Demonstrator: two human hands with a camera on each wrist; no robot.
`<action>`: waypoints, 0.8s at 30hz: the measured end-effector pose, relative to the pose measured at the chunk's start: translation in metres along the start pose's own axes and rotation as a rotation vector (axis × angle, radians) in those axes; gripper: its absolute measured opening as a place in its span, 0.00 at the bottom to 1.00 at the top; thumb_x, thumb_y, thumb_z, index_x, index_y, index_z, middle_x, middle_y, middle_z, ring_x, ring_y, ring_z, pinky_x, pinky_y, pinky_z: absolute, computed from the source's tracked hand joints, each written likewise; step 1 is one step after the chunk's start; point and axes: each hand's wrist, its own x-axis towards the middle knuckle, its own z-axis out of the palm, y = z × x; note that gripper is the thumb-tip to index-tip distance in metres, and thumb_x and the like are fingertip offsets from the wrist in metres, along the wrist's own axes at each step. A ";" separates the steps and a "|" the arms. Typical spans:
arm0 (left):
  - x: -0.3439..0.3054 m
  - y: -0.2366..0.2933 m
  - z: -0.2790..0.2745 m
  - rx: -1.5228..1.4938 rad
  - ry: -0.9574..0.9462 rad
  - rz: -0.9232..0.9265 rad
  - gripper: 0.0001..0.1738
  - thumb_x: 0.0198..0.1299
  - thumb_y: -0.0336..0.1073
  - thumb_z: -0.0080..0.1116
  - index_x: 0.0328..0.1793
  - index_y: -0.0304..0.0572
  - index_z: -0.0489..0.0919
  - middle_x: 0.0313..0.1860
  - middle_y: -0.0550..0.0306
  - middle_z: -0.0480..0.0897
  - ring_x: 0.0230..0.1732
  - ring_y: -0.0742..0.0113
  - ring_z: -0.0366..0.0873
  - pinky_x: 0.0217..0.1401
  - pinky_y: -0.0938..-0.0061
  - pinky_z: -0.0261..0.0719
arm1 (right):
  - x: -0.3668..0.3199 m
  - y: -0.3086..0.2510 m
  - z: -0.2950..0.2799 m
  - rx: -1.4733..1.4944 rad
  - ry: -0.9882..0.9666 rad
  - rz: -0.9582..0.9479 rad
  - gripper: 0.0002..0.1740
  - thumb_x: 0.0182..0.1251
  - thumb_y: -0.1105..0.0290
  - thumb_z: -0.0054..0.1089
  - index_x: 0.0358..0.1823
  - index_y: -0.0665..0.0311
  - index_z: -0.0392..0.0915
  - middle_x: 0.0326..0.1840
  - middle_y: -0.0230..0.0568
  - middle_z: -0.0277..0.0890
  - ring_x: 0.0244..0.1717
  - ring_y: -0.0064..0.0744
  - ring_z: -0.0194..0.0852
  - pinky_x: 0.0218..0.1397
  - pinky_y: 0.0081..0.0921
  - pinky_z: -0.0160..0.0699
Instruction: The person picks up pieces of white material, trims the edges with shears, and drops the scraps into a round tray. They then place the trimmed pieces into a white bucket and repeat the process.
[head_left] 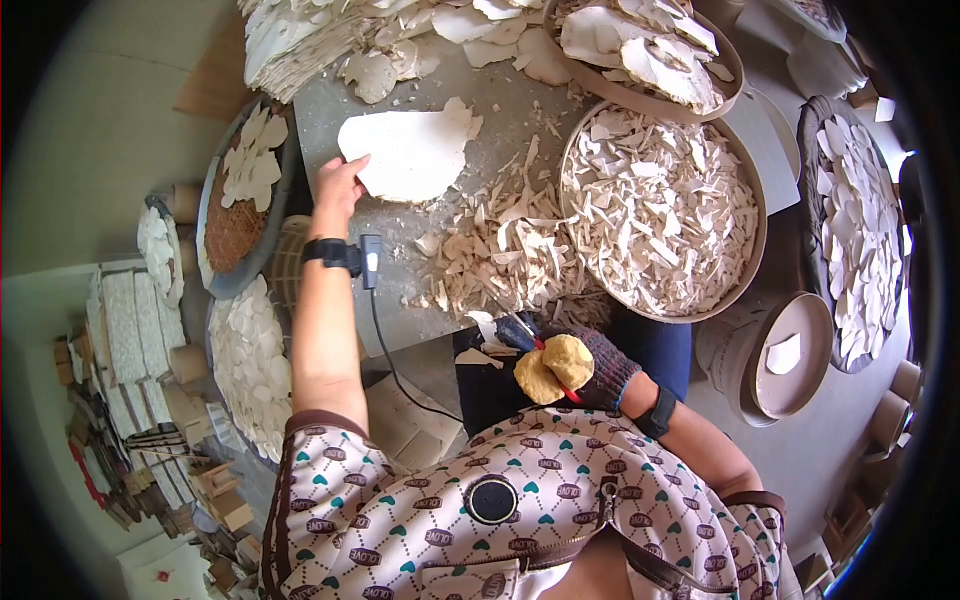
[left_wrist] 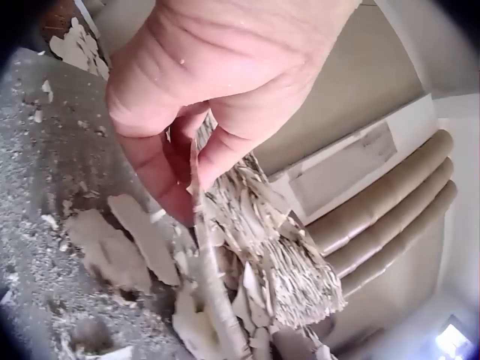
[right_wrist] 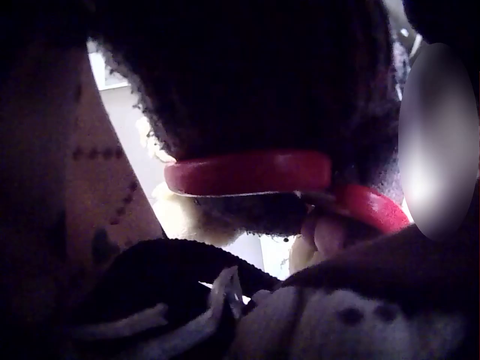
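My bare left hand [head_left: 338,185] pinches the near edge of a thin, white, irregular flat slice [head_left: 410,150] over the grey table. In the left wrist view the slice [left_wrist: 214,281] appears edge-on between thumb and fingers. Low by my lap, my right hand [head_left: 608,372] wears a dark knitted glove and grips red-handled scissors [right_wrist: 247,174]. Yellow padding [head_left: 567,360] covers part of that hand's fingers. The right wrist view is dark; the blades are hidden there. Trimmed scraps [head_left: 520,250] lie heaped on the table between the hands.
A round tray [head_left: 758,215] full of broken strips stands right of the scraps, with another tray [head_left: 735,75] of larger pieces overlapping it behind. Stacked slices [head_left: 310,45] rise at the back left. More slices [head_left: 250,365] fill a rack at left. A cable [head_left: 385,345] hangs from the left wrist.
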 end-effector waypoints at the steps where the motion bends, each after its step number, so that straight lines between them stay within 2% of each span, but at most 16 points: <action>1: -0.002 0.011 -0.007 -0.138 -0.151 -0.064 0.23 0.52 0.27 0.61 0.54 0.29 0.70 0.47 0.49 0.78 0.45 0.63 0.78 0.47 0.71 0.78 | 0.000 0.002 0.000 -0.016 0.009 -0.027 0.20 0.52 0.62 0.63 0.46 0.61 0.75 0.37 0.45 0.78 0.38 0.43 0.78 0.42 0.29 0.76; 2: -0.004 0.019 -0.008 -0.130 -0.137 -0.053 0.15 0.54 0.28 0.60 0.48 0.34 0.74 0.43 0.53 0.79 0.42 0.65 0.78 0.45 0.74 0.78 | 0.001 0.003 0.000 -0.011 0.012 -0.026 0.19 0.53 0.62 0.63 0.46 0.61 0.75 0.37 0.45 0.78 0.38 0.43 0.78 0.42 0.29 0.76; 5: -0.021 0.060 -0.001 -0.088 -0.208 0.022 0.15 0.55 0.28 0.58 0.49 0.33 0.73 0.44 0.52 0.79 0.45 0.64 0.77 0.47 0.73 0.77 | 0.004 0.005 0.002 0.001 -0.005 -0.011 0.19 0.53 0.62 0.62 0.46 0.61 0.75 0.37 0.45 0.78 0.38 0.43 0.78 0.43 0.29 0.76; 7: -0.008 0.068 -0.002 -0.195 -0.171 0.077 0.15 0.56 0.28 0.57 0.50 0.32 0.73 0.45 0.50 0.78 0.47 0.63 0.77 0.50 0.72 0.76 | 0.005 0.005 0.004 0.002 -0.041 0.017 0.19 0.54 0.62 0.62 0.46 0.62 0.75 0.38 0.45 0.78 0.39 0.43 0.78 0.43 0.29 0.76; 10: 0.008 0.070 0.016 -0.433 -0.155 0.204 0.16 0.57 0.31 0.58 0.50 0.31 0.72 0.47 0.48 0.77 0.49 0.62 0.76 0.55 0.70 0.75 | 0.010 0.007 0.004 0.220 -0.034 0.050 0.18 0.55 0.61 0.61 0.45 0.61 0.75 0.38 0.45 0.78 0.39 0.43 0.78 0.44 0.29 0.76; 11: 0.012 0.068 0.025 -0.527 -0.154 0.246 0.17 0.57 0.32 0.59 0.50 0.31 0.72 0.48 0.47 0.77 0.50 0.61 0.75 0.57 0.70 0.74 | 0.010 -0.001 -0.002 0.095 0.003 0.048 0.18 0.56 0.60 0.60 0.45 0.61 0.75 0.39 0.46 0.78 0.39 0.43 0.78 0.43 0.29 0.77; 12: 0.011 0.065 0.031 -0.565 -0.287 0.115 0.21 0.56 0.35 0.62 0.51 0.30 0.72 0.48 0.45 0.77 0.51 0.59 0.75 0.60 0.69 0.73 | 0.012 -0.001 -0.004 -0.015 -0.013 -0.035 0.18 0.56 0.60 0.60 0.44 0.61 0.75 0.39 0.46 0.78 0.39 0.44 0.78 0.43 0.29 0.77; 13: 0.007 0.058 0.042 -0.527 -0.301 0.028 0.21 0.56 0.35 0.61 0.52 0.30 0.72 0.46 0.45 0.78 0.52 0.56 0.75 0.59 0.68 0.73 | 0.010 -0.002 -0.004 -0.114 -0.038 -0.107 0.17 0.55 0.60 0.59 0.44 0.61 0.75 0.39 0.46 0.78 0.39 0.44 0.78 0.42 0.30 0.77; 15: -0.003 0.034 0.067 -0.113 -0.315 0.156 0.20 0.54 0.36 0.62 0.50 0.31 0.74 0.45 0.45 0.78 0.53 0.55 0.74 0.59 0.68 0.72 | 0.010 0.005 0.005 0.445 -0.060 0.140 0.16 0.54 0.60 0.59 0.42 0.60 0.75 0.38 0.44 0.77 0.39 0.45 0.77 0.42 0.32 0.77; 17: -0.008 0.026 0.099 0.459 -0.235 0.526 0.21 0.51 0.36 0.63 0.48 0.31 0.76 0.45 0.44 0.79 0.51 0.54 0.75 0.56 0.67 0.73 | 0.012 -0.006 -0.008 -0.111 -0.035 -0.005 0.16 0.57 0.60 0.59 0.44 0.61 0.76 0.40 0.43 0.78 0.42 0.42 0.77 0.45 0.29 0.75; 18: -0.021 0.010 0.108 0.752 -0.186 0.671 0.21 0.49 0.36 0.64 0.47 0.31 0.76 0.44 0.44 0.79 0.50 0.53 0.76 0.55 0.67 0.74 | 0.008 0.019 0.006 0.129 -0.011 -0.003 0.17 0.58 0.60 0.59 0.45 0.60 0.75 0.42 0.43 0.78 0.43 0.40 0.76 0.47 0.28 0.74; 19: -0.028 -0.003 0.116 0.900 -0.122 0.786 0.21 0.47 0.36 0.64 0.46 0.31 0.77 0.43 0.44 0.79 0.48 0.52 0.76 0.53 0.66 0.74 | 0.007 0.002 -0.003 0.058 -0.036 0.004 0.16 0.58 0.60 0.59 0.45 0.60 0.75 0.41 0.43 0.78 0.43 0.40 0.77 0.47 0.28 0.74; 21: -0.032 -0.006 0.131 1.188 0.034 1.052 0.21 0.43 0.36 0.65 0.43 0.31 0.77 0.41 0.44 0.80 0.44 0.50 0.77 0.50 0.63 0.74 | 0.009 0.009 0.001 0.128 -0.032 0.036 0.17 0.57 0.60 0.59 0.45 0.60 0.75 0.40 0.43 0.78 0.43 0.39 0.77 0.48 0.27 0.74; 22: -0.036 -0.005 0.133 1.221 0.026 1.048 0.18 0.46 0.37 0.60 0.42 0.33 0.77 0.39 0.44 0.80 0.39 0.47 0.77 0.47 0.60 0.75 | 0.008 0.008 0.000 0.098 -0.038 0.027 0.17 0.57 0.61 0.59 0.46 0.61 0.74 0.40 0.43 0.77 0.43 0.39 0.77 0.48 0.27 0.74; 24: -0.045 0.000 0.132 1.090 0.025 0.883 0.16 0.48 0.38 0.56 0.41 0.35 0.77 0.37 0.44 0.80 0.38 0.47 0.77 0.45 0.59 0.75 | 0.005 0.004 -0.004 0.040 -0.044 0.011 0.17 0.58 0.62 0.59 0.46 0.61 0.74 0.41 0.44 0.77 0.43 0.39 0.76 0.49 0.27 0.73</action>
